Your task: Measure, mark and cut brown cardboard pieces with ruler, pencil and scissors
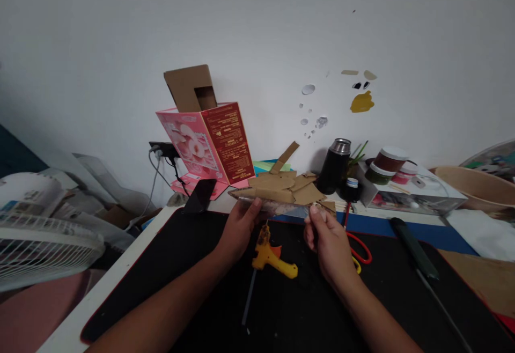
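Note:
I hold a flat cardboard piece, built of several glued brown scraps, level above the black mat. My left hand grips its left end with fingers closed under it. My right hand pinches its right underside. A yellow glue gun lies on the mat just below, between my hands. Red-handled scissors lie beside my right hand.
A pink and red carton stands by the wall with a brown box on top. A black flask, jars, a tan bowl, a dark-handled tool and a white fan surround the mat.

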`<state>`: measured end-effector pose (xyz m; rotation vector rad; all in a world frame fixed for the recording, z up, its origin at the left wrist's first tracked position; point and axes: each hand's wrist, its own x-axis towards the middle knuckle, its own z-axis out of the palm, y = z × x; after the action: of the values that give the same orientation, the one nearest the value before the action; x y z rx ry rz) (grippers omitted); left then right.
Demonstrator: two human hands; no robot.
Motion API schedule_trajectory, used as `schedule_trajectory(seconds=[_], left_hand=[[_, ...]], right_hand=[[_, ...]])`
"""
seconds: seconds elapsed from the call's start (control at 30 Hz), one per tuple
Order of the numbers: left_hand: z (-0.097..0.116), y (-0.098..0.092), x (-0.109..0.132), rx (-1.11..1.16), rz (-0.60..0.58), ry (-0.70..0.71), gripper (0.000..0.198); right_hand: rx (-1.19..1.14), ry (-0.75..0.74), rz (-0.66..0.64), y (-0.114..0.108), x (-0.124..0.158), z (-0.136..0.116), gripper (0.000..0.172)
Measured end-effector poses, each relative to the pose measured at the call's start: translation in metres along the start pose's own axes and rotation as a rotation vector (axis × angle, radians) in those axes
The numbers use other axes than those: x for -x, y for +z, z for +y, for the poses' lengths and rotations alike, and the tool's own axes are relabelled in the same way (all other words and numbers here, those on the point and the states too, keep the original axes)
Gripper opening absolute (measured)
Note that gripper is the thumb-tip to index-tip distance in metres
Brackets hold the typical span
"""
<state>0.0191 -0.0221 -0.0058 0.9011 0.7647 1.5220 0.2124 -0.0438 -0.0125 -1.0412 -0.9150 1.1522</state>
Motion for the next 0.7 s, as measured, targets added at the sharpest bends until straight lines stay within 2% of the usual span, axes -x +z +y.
schedule_trajectory(seconds=[0.17, 0.7], left_hand=[[-0.0032, -0.0008, 0.0024, -0.019, -0.002, 0.007, 0.053], [-0.0098, 0.0001, 0.0057, -0.031, 0.016, -0.004, 0.056]], right_hand=[[-0.003, -0.024, -0.01, -0.0008, -0.0003, 0.0018, 0.057], [0.048, -0.034, -0.02, 0.0012, 0.0032, 0.0024, 0.059]])
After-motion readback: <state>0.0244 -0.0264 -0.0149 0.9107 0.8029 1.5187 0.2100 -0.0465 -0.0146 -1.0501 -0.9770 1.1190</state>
